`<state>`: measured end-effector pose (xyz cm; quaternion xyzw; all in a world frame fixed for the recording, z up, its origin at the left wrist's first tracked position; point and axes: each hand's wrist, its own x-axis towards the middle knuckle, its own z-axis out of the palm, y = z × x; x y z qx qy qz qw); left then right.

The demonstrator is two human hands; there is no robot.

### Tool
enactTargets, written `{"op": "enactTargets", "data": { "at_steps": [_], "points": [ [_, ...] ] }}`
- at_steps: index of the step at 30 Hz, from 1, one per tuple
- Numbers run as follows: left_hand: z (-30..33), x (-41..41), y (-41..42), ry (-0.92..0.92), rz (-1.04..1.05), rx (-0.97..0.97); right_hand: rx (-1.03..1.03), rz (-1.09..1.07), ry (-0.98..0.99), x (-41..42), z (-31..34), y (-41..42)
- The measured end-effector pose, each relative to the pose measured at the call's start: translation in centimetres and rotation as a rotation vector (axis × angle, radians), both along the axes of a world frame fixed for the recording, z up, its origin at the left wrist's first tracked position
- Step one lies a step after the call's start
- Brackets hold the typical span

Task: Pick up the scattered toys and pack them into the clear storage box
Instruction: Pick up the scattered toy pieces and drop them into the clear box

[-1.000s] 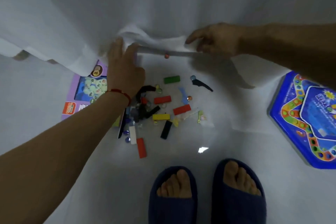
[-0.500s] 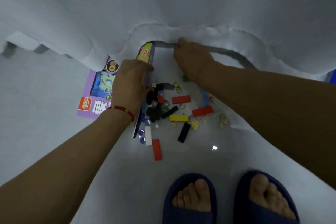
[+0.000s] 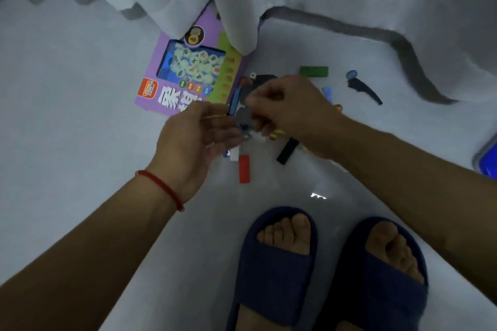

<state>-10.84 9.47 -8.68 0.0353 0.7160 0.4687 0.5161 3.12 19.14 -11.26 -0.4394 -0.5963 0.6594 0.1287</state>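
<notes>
Small toy blocks lie scattered on the pale floor: a green block, a red block, a black block, a blue block and a dark curved piece. My left hand hovers over the pile's left side, fingers stretched out and blurred. My right hand is over the middle of the pile with its fingers curled toward the left hand. Blur hides whether it holds a piece. A grey piece shows between the two hands. No clear storage box is in view.
A purple game box lies flat left of the pile, partly under a white curtain that hangs along the back. A blue board game pokes in at the right edge. My feet in dark slippers stand just in front of the pile.
Both hands have let go of the curtain and the purple box and drawn back over the pile. The box now lies flat, and the curtain hangs down again.
</notes>
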Motion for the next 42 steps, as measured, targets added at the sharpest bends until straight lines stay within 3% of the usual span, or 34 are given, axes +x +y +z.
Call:
{"op": "enactTargets", "data": {
  "at_steps": [2,3,6,10,14,17,23,29,33,37,39,42],
  "points": [
    [0.0,0.6,-1.2,-0.409,0.041,-0.039,0.19,0.207,-0.031,-1.0,0.9,-3.0],
    [-0.4,0.7,-2.0,-0.51,0.047,-0.04,0.262,0.241,-0.051,-1.4,0.9,-4.2],
    [-2.5,-0.1,-4.5,-0.534,0.17,-0.061,0.429,0.15,-0.142,-1.9,-0.5,-6.7],
    [-4.9,-1.6,-6.7,-0.235,0.116,-0.25,0.615,0.323,-0.54,-1.9,-3.3,-10.1],
    [-6.6,-1.3,-6.9,0.371,-0.147,-0.333,0.729,0.301,-0.627,-3.4,-5.8,-11.2],
    [-6.8,-0.7,-5.9,0.487,-0.265,-0.281,0.844,0.336,-0.665,-3.9,-6.5,-10.4],
    [-8.0,0.0,-3.9,0.873,-0.531,-0.316,0.784,0.303,-0.536,-2.9,-6.5,-8.5],
    [-8.8,0.4,-2.9,1.133,-0.733,-0.429,0.849,0.243,-0.688,-1.1,-6.4,-7.4],
    [-9.2,0.2,-3.1,1.205,-0.773,-0.409,0.75,0.074,-0.546,-0.4,-5.9,-6.9],
    [-9.8,-0.2,-3.7,1.188,-0.861,-0.34,0.427,-0.201,-0.29,0.2,-4.6,-6.6],
    [-9.8,-0.3,-3.9,1.169,-0.88,-0.318,0.182,-0.296,-0.164,0.4,-4.0,-6.6],
    [-9.6,-0.3,-4.5,1.127,-0.858,-0.283,-0.37,-0.476,0.189,1.0,-2.5,-6.4]
  ]
}}
